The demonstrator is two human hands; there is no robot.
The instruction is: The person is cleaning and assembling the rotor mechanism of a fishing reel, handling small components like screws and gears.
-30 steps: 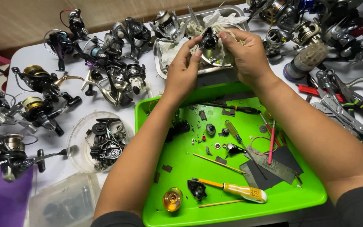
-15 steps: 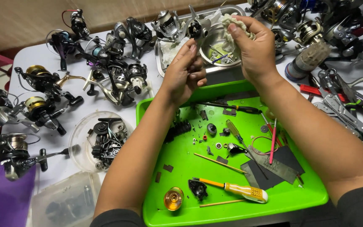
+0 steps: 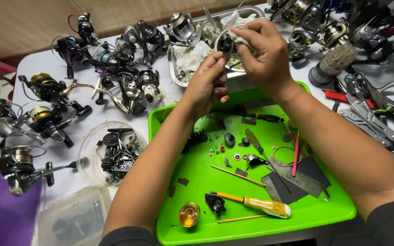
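Observation:
My left hand [image 3: 207, 85] pinches a small dark round reel part [image 3: 225, 44] above the far edge of a bright green tray [image 3: 324, 218]. My right hand [image 3: 261, 53] presses a wad of white cloth [image 3: 241, 38] against that part. Both hands hover in front of a metal tray [image 3: 175, 73] filled with crumpled white tissue. On the green tray lie a yellow-handled screwdriver [image 3: 263, 206], a gold spool [image 3: 189, 214], a black reel piece [image 3: 215, 203], thin wooden sticks, dark sandpaper sheets [image 3: 297, 177] and small washers and screws.
Several fishing reels [image 3: 128, 77] crowd the white table to the left and along the back. A clear round dish [image 3: 110, 152] holds dark reel parts. Pliers and a multitool [image 3: 370, 118] lie at the right. A purple box [image 3: 1, 214] and a clear plastic tub [image 3: 76, 218] sit near left.
Both hands stayed near the metal tray. My left hand rose from below to meet the part, and my right hand brought the cloth down onto it.

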